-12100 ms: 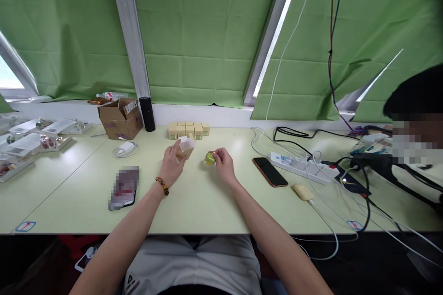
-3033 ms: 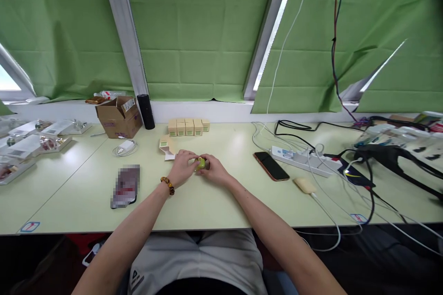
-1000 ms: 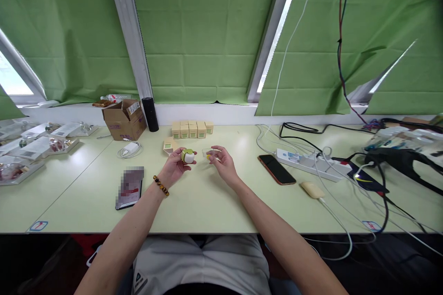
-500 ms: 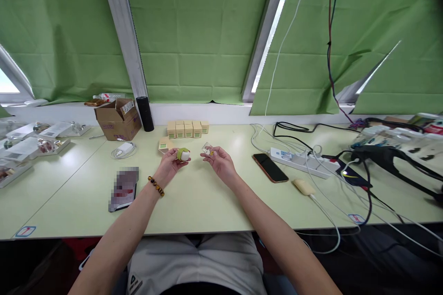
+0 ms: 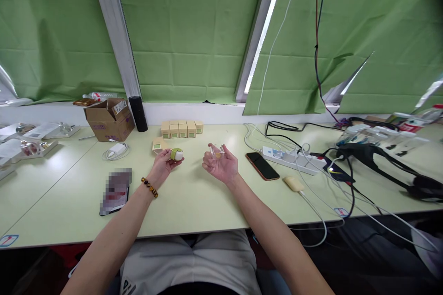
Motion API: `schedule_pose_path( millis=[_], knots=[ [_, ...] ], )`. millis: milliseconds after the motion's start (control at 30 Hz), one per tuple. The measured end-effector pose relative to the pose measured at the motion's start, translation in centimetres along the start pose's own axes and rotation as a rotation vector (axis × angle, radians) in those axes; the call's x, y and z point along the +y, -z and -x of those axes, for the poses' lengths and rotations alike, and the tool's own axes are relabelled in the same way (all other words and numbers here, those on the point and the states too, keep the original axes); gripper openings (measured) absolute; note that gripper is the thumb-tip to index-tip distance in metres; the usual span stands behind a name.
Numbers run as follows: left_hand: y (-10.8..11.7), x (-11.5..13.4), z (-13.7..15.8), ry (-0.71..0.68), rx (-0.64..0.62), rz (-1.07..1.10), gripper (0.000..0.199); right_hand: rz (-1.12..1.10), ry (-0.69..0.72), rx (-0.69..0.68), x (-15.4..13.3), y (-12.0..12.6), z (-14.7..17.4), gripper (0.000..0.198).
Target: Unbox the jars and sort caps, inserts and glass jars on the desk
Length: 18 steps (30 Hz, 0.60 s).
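Note:
My left hand [image 5: 162, 165], with a beaded bracelet on its wrist, grips a small rounded white object [image 5: 178, 156] that has a green band around it. Its exact kind I cannot make out. My right hand [image 5: 224, 168] is turned palm up, its fingers curled around a small clear plastic piece [image 5: 218, 151] with something yellowish in or behind it. The two hands are apart above the table. Just behind my left hand sits a small cardboard box [image 5: 158, 144] with a green label, and a row of similar small boxes [image 5: 178, 130] stands farther back.
To the left lie a phone-like device [image 5: 116, 189], a white cable with adapter [image 5: 116, 150], an opened carton [image 5: 110, 122] and a black cylinder [image 5: 138, 114]. At right are a phone [image 5: 262, 166], a power strip [image 5: 290, 160], a cream-coloured case [image 5: 293, 183] and tangled cables.
My right hand has rolled palm up and moved slightly right with the clear piece. The left hand keeps its grip on the white object. The camera view has turned slightly right.

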<state>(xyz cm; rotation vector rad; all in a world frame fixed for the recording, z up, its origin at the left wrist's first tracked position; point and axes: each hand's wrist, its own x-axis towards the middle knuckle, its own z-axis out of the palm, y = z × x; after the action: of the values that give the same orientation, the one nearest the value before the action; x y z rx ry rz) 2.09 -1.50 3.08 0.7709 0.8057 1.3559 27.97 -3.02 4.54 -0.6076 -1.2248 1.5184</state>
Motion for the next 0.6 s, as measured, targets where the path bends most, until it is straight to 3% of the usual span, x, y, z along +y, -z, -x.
schedule_pose_path(
  millis=[100,267,333,467,600],
  knots=[
    [-0.1,0.1,0.1,0.002,0.0,-0.004,0.004,-0.111,-0.038,-0.008,-0.5,-0.2,0.2,0.063],
    [0.0,0.1,0.1,0.003,-0.003,-0.004,0.007,-0.335,-0.059,-0.137,-0.9,-0.5,0.3,0.045],
    [0.0,0.1,0.1,0.005,-0.002,-0.01,0.007,-0.341,-0.072,-0.101,-0.8,-0.3,0.0,0.042],
    [0.0,0.1,0.0,-0.002,0.004,-0.026,0.006,-0.133,-0.048,0.221,0.0,1.6,-1.5,0.041],
    [0.1,0.0,-0.1,-0.005,-0.003,-0.036,0.007,0.442,0.046,0.626,1.2,5.2,-3.1,0.04]
  ],
)
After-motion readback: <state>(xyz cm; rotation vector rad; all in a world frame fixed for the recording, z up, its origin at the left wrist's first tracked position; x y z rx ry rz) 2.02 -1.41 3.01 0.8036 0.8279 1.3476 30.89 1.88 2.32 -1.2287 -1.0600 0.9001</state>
